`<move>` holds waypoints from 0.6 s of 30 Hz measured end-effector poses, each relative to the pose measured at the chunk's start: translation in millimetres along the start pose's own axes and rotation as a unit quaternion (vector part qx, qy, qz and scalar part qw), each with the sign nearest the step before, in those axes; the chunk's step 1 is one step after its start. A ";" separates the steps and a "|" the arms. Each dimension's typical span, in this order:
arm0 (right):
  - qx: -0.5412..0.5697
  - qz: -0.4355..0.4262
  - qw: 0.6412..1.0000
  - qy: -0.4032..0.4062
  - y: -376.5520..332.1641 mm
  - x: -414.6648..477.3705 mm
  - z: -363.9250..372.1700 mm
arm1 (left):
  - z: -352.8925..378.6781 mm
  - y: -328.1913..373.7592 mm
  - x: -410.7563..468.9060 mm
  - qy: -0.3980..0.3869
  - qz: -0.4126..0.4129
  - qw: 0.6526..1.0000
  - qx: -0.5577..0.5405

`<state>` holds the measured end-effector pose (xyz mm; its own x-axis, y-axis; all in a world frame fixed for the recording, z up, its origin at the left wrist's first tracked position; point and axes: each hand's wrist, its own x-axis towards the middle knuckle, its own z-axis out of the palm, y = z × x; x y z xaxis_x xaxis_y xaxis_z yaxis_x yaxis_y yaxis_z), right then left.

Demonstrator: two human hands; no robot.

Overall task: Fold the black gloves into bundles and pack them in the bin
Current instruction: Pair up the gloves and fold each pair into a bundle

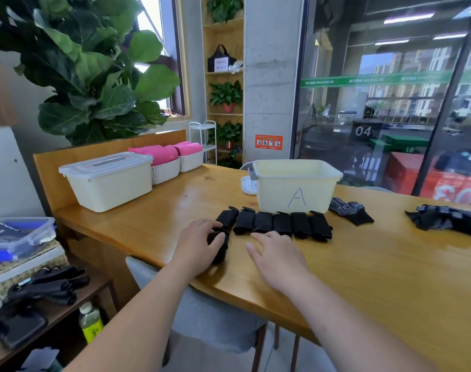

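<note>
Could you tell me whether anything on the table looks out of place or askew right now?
Only slightly: the leftmost bundle in the row before the bin sits tilted, while the other five lie roughly parallel. The left hand holds a seventh bundle outside the row.

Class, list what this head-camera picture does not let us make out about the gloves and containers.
1. Bin inside: head view, its front wall hides the bottom; contents unknown.
2. Bundle: head view, largely covered by the left hand; its fold is hidden.
3. Gloves at far right: head view, cut by the frame edge; count unclear.
4. Lidded box: head view, opaque walls hide its contents.
</note>
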<state>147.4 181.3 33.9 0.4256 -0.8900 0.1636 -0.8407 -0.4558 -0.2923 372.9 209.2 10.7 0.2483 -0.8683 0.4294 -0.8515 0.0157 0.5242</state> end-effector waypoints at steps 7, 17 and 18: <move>-0.020 0.045 0.999 0.017 55.5 -17.4 -27.8 | 23.3 59.1 7.2 0.005 0.082 0.996 0.024; -0.025 0.150 0.988 0.016 158.2 -65.1 -60.1 | 104.5 158.8 5.4 -0.078 0.163 0.983 -0.006; -0.025 0.159 0.987 0.017 170.2 -69.6 -61.0 | 112.6 169.4 4.5 -0.087 0.172 0.981 -0.008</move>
<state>-45.7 166.5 30.3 0.1262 -0.9867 0.1026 -0.9456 -0.1508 -0.2881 177.7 152.2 18.6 -0.1355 -0.8820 0.4513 -0.8638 0.3283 0.3822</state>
